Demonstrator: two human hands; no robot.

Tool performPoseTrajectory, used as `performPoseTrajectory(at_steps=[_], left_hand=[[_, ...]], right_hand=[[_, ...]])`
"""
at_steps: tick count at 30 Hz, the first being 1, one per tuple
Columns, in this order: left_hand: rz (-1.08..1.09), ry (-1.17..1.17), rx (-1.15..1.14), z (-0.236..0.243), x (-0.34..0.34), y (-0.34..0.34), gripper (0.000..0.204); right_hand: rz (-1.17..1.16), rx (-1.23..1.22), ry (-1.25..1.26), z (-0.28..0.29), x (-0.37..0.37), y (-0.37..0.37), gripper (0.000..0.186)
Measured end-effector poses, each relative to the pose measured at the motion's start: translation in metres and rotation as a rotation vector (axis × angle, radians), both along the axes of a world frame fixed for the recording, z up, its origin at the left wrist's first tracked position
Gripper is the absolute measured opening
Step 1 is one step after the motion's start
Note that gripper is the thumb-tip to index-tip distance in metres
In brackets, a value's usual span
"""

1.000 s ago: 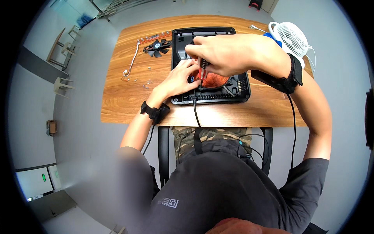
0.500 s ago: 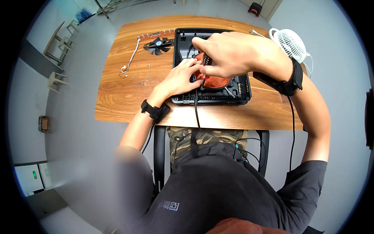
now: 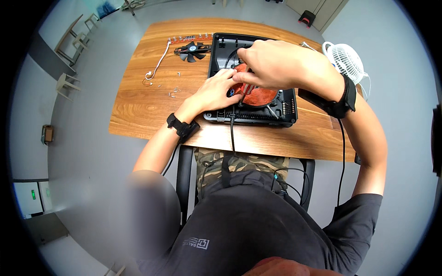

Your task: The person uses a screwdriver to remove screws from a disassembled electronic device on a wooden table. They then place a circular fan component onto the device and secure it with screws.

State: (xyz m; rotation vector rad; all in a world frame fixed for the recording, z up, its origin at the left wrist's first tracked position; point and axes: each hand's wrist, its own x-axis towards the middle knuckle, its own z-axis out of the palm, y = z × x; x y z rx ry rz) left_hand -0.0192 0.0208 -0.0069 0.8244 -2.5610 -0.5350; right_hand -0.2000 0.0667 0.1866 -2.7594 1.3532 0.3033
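Note:
An opened black appliance housing [image 3: 215, 60] lies on the wooden table with a round copper-red coil [image 3: 260, 96] inside, like the inside of an induction cooker. My right hand [image 3: 271, 64] arches over the coil, fingers closed around what looks like a screwdriver [image 3: 244, 94]. Its shaft points down at the coil's near left edge; the grip is mostly hidden by the hand. My left hand [image 3: 214, 92] rests on the housing's left part, fingers stretched to the coil's edge and thumb apart, close to the shaft. A small blue piece [image 3: 231, 93] shows between its thumb and fingers.
Left of the housing lie a black fan [image 3: 191, 51], an orange circuit strip [image 3: 191, 38] with a white cable [image 3: 160, 62], and several small screws [image 3: 174, 93]. A white desk fan [image 3: 345, 60] stands at the right. A black cord [image 3: 232, 135] runs off the near edge.
The whole view has shifted slightly. My right hand has turned a little about the screwdriver, its fingers lying differently. My left hand stays in place on the housing.

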Motion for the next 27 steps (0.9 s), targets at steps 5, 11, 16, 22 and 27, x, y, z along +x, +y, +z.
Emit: performPoseTrajectory(at_steps=[5, 11, 16, 22, 27], left_hand=[[0.003, 0.048, -0.057, 0.002, -0.001, 0.003, 0.046], [0.025, 0.004, -0.027, 0.001, -0.003, 0.003, 0.047], [0.041, 0.004, 0.01, 0.006, -0.004, 0.004, 0.048], [-0.003, 0.057, -0.052, 0.001, -0.004, 0.003, 0.041], [0.033, 0.005, -0.019, 0.005, -0.004, 0.006, 0.044]], right_hand=[[0.096, 0.137, -0.039, 0.016, -0.004, 0.009, 0.034], [0.127, -0.015, -0.119, -0.006, -0.013, 0.006, 0.033], [0.119, -0.094, -0.087, -0.006, -0.004, 0.011, 0.043], [0.098, 0.016, -0.076, 0.004, -0.017, 0.012, 0.032], [0.137, -0.064, -0.083, -0.007, -0.017, 0.005, 0.032]])
